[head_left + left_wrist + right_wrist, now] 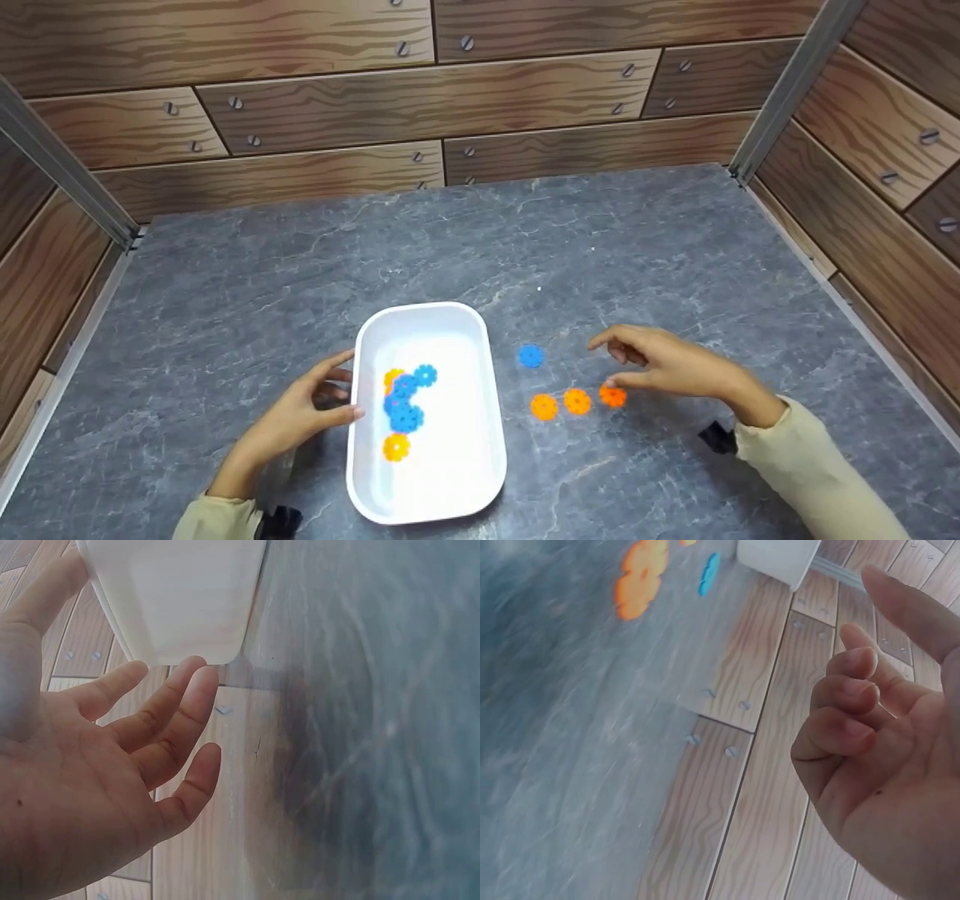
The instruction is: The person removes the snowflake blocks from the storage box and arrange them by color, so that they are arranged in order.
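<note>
A white tray (491, 450) stands on the table, holding several blue flower-shaped plastic discs (406, 418), orange ones (396, 448) and a little pink among them. My left hand (300, 409) touches the tray's left side, with thumb at the rim and fingers spread along the outer wall; in the left wrist view the palm faces up, fingers loosely extended. To the tray's right lie a single blue disc (531, 356) and three orange discs (577, 401) in a row. My right hand (667, 365) hovers by the rightmost orange disc (613, 395), index finger extended, other fingers loosely curled, holding nothing.
The grey marbled table (600, 255) is enclosed by wood-patterned walls (420, 97) at the back and sides. Metal posts (787, 90) stand at the far corners. Each wrist wears a dark strap (718, 437) by the sleeve.
</note>
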Demonstrator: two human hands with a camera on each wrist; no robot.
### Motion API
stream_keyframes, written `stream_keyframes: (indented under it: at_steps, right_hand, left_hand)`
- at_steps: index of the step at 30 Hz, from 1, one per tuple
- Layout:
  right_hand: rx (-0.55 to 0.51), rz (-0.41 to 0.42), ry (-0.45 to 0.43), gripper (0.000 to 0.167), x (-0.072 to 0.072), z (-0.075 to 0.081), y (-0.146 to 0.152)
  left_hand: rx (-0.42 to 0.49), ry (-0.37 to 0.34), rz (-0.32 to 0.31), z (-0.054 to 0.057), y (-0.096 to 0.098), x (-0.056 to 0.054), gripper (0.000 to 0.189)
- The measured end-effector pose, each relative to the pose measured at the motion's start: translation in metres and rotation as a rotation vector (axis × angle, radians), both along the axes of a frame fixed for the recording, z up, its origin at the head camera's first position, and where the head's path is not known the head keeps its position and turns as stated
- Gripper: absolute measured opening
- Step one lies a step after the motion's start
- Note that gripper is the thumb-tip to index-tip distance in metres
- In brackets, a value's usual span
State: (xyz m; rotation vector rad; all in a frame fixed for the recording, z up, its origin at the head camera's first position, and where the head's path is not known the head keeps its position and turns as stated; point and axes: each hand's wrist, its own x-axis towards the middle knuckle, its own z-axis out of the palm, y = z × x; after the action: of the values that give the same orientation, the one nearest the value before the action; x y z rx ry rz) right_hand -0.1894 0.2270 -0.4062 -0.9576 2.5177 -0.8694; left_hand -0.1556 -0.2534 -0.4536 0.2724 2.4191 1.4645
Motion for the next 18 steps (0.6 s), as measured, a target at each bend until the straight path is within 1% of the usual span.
stream_keyframes:
  at_steps: [6,11,18]
  right_hand:
    - [-0.024,0.011,-0.011,0.044,0.0,0.006,-0.015]
    - [-0.058,0.05,-0.017,0.043,-0.001,0.008,-0.029]
    - [-0.108,0.096,-0.003,0.042,0.0,0.011,-0.046]
  left_hand:
    - [-0.004,0.008,-0.004,0.0,0.0,0.0,0.079]
    - [-0.004,0.016,-0.005,0.0,0.0,0.0,0.079]
    - [-0.004,-0.013,-0.007,0.002,0.001,0.001,0.08]
